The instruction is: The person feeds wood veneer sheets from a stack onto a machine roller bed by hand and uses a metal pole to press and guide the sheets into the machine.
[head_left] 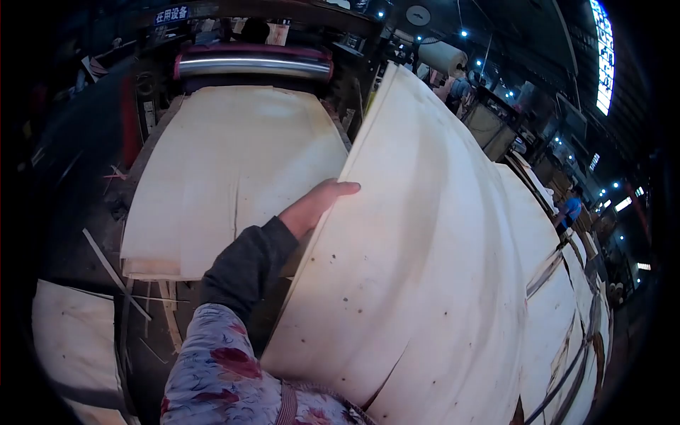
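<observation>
Pinching an edge between thumb and hidden fingers, the left hand (322, 204) is closed on a large pale veneer sheet (425, 241), held up along its left side. Farther left, a stack of pale sheets (234, 170) is laid before a shiny roller (255, 67).

Left hand (327, 202): fingers hidden behind pale sheet (418, 234); sheet's bottom cut off by frame.

One left hand (327, 201), one held veneer sheet (425, 234), one veneer stack (212, 156) before one metal roller (255, 66), one blue sign (171, 15), two distant people (570, 207)
</observation>
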Tool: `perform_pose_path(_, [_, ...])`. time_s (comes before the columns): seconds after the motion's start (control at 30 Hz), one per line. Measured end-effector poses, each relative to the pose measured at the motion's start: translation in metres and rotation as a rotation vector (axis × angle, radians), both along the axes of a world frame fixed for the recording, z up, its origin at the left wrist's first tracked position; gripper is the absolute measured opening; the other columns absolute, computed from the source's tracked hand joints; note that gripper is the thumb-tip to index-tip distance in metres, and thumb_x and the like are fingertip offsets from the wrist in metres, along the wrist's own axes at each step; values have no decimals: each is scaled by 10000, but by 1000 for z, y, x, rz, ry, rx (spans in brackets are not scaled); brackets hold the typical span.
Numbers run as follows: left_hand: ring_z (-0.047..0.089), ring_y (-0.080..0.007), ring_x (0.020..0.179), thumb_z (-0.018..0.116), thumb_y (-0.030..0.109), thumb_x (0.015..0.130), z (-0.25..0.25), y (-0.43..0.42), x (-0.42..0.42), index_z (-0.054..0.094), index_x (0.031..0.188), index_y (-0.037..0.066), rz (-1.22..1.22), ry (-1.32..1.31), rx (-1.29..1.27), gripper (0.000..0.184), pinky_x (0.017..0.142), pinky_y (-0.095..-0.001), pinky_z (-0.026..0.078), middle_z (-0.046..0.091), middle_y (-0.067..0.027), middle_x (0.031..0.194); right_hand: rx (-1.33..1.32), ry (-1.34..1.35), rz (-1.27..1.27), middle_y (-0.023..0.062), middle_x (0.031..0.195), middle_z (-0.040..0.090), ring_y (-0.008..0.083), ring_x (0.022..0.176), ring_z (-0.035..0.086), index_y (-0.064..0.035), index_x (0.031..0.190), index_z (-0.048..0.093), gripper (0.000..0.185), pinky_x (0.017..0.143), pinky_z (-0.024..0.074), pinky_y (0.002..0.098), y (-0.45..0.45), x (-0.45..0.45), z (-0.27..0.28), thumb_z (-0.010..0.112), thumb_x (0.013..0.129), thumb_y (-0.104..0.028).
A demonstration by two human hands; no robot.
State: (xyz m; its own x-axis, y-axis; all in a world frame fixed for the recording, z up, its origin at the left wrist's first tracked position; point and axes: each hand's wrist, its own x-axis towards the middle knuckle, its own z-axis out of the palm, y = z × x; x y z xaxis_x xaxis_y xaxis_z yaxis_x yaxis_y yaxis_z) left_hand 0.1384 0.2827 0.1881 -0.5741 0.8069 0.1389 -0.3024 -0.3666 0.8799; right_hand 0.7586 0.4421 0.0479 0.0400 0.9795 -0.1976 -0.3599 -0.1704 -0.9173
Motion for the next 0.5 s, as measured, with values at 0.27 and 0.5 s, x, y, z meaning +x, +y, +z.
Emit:
perform_pose_path(0.27, [634, -244, 918, 535, 256, 894, 13, -215, -99, 522, 1162, -89, 252, 3, 20, 437, 801, -346, 513, 626, -175, 1060, 669, 128, 600, 223, 1321, 457, 362, 1190, 447, 53, 1326, 395, 659, 1025, 348, 450, -35, -133, -26, 456, 909, -453])
perform_pose_path(0.5, [625, -245, 947, 533, 275, 904, -23, -393, -244, 521, 1178, -67, 446, -150, 74, 439, 838, -338, 497, 615, -173, 1098, 58, 393, 770, 178, 1312, 476, 307, 1150, 496, 17, 1340, 396, 637, 976, 413, 425, -110, -377, 28, 469, 911, -449])
